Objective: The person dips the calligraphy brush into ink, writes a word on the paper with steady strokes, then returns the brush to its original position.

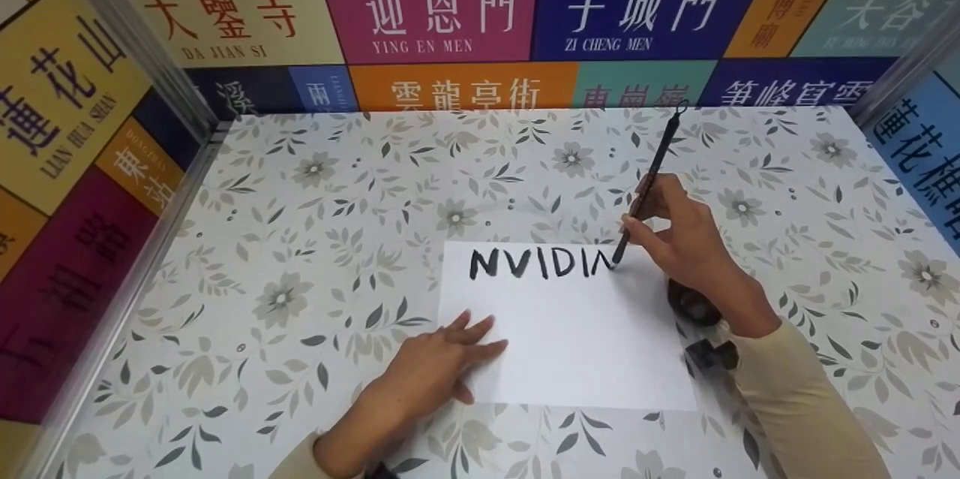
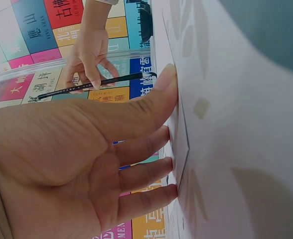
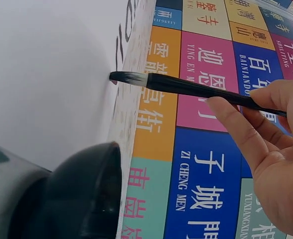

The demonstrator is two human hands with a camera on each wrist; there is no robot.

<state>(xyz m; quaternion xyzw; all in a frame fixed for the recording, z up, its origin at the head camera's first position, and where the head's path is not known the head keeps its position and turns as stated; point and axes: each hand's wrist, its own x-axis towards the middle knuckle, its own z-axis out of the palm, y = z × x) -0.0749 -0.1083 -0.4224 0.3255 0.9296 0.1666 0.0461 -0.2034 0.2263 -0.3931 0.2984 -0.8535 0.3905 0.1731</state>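
Note:
My right hand (image 1: 679, 239) pinches a black calligraphy brush (image 1: 654, 164), its handle leaning up and away to the right. In the right wrist view, the inked tip of the brush (image 3: 129, 77) touches the white paper (image 3: 47, 74). Black letters (image 1: 532, 263) reading "NVIDI", with a slanted stroke pair after them, run along the sheet's upper part. Spread fingers of my left hand (image 1: 435, 359) rest on the lower left of the paper (image 1: 570, 344). In the left wrist view, the fingertips (image 2: 170, 164) of that hand press at the sheet's edge.
A dark bowl (image 1: 694, 304) stands right of the paper, partly hidden under my right wrist. Beside it lies a small black object (image 1: 711, 353). A floral cloth (image 1: 337, 239) covers the table; panels with colored signs (image 1: 427, 6) rise at the back and sides.

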